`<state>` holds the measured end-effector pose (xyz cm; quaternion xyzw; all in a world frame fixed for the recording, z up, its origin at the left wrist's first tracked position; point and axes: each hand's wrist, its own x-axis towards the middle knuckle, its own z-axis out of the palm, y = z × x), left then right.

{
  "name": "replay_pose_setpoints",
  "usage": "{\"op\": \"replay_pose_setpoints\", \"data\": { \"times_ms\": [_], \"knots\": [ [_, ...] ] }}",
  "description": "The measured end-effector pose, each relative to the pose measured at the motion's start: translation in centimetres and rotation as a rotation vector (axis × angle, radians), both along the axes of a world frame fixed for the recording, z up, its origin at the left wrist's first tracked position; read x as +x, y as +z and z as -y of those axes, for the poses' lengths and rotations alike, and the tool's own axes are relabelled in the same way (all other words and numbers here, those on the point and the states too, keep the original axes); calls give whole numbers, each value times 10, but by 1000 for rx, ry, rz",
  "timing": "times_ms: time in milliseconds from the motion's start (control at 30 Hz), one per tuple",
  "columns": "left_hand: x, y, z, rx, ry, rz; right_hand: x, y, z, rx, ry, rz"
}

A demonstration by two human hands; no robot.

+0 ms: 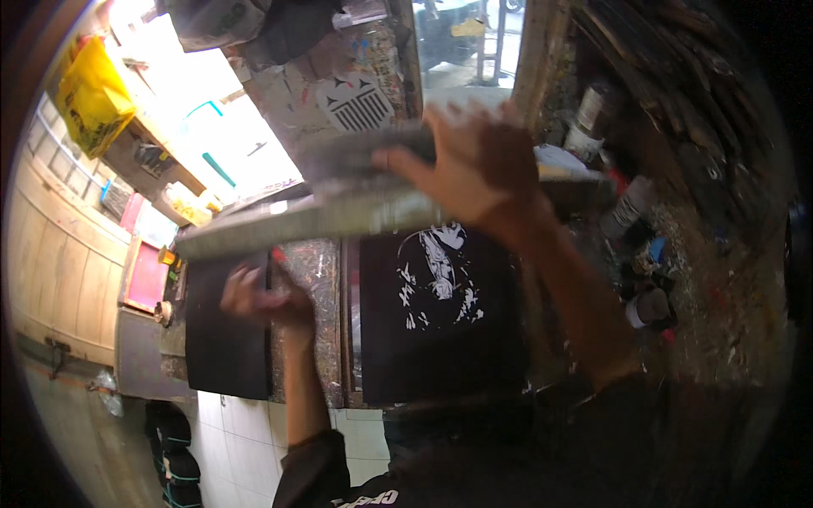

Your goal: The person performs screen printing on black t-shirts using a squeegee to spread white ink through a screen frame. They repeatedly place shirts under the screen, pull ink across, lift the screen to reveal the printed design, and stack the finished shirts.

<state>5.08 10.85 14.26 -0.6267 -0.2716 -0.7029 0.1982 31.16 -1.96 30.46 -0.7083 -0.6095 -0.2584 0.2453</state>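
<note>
My right hand (487, 165) reaches across a long pale bar of a wooden frame (330, 222). Its thumb touches a blurred grey bar-like thing (356, 157) behind it; its fingers are smeared, so the grip is unclear. Below the frame's left part is my left hand (267, 296), fingers apart and blurred, with nothing seen in it. It hovers over the bench between two dark cloth pieces. The right black cloth (440, 360) lies flat with a white printed figure (440, 271) partly under the frame. A plain black cloth (224, 330) lies at left.
A pink-lined tray (146, 275) sits left of the bench. Several containers (627, 207) crowd its right side, with a pale cup (650, 309) nearer. A yellow bag (93, 97) hangs at upper left. Dark stacked sheets (677, 93) lean at upper right.
</note>
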Motion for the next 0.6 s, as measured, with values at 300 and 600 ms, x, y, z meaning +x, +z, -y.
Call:
{"op": "replay_pose_setpoints", "data": {
  "times_ms": [300,600],
  "knots": [
    [55,-195,-47,-974,-146,-869,42,85,-70,-228,-92,-161],
    [-77,-111,-21,-1143,-199,173,88,106,-125,-179,7,-269]
  ]
}}
